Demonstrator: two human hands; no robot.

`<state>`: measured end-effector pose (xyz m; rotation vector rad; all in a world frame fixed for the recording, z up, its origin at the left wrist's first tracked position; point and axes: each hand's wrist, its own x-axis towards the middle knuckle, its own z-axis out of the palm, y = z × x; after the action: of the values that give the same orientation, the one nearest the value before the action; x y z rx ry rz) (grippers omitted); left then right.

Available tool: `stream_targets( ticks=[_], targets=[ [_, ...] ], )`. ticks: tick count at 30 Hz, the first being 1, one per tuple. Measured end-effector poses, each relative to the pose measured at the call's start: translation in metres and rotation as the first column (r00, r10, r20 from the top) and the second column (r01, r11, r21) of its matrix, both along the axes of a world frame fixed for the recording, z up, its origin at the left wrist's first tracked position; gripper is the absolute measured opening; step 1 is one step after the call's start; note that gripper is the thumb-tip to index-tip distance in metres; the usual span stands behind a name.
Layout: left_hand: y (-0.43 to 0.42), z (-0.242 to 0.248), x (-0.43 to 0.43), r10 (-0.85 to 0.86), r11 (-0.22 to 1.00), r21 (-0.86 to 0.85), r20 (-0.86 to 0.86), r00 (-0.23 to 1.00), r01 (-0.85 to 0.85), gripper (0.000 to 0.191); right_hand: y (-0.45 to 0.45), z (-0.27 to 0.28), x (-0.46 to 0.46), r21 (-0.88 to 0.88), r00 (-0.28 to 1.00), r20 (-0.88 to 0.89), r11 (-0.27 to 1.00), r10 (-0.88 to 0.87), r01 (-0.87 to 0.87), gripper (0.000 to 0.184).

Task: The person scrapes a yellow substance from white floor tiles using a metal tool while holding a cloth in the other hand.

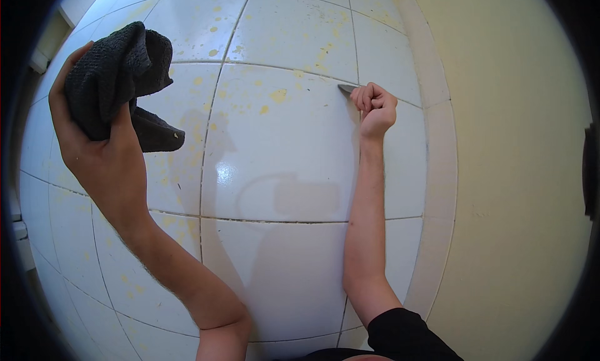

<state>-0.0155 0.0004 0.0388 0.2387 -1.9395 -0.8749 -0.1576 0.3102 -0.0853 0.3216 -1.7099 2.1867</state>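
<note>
A bunched dark grey cloth (117, 75) is gripped in my left hand (105, 150), raised at the upper left, with two of its folds hanging out to the right. Near a grout line at the upper right, my right hand (375, 109) is closed around a tool with a pointed grey blade (346, 88); the handle is hidden in the fist. The blade lies close to the white tiled floor (281, 155). Yellow spots and patches (278, 96) mark the tiles between the two hands and farther up.
A pale tile skirting (438, 173) runs along the right side, beside a cream wall (520, 173). More yellow specks (136, 286) dot the tiles at lower left. White objects, not clearly made out, stand at the far left edge.
</note>
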Motion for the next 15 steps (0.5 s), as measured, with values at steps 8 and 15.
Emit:
stream_targets(
  ticks=[8,15],
  targets=[
    [0.0,-0.001,0.0,-0.01,1.0,0.018,0.0,1.0,0.01,0.047,-0.001,0.003,0.002,0.074,0.999,0.034,0.997,0.03,-0.032,0.023],
    [-0.002,0.0,0.0,-0.001,1.0,-0.014,-0.002,1.0,0.001,0.046,0.006,0.004,0.001,0.056,0.998,0.041,0.997,0.053,-0.055,0.023]
  ],
)
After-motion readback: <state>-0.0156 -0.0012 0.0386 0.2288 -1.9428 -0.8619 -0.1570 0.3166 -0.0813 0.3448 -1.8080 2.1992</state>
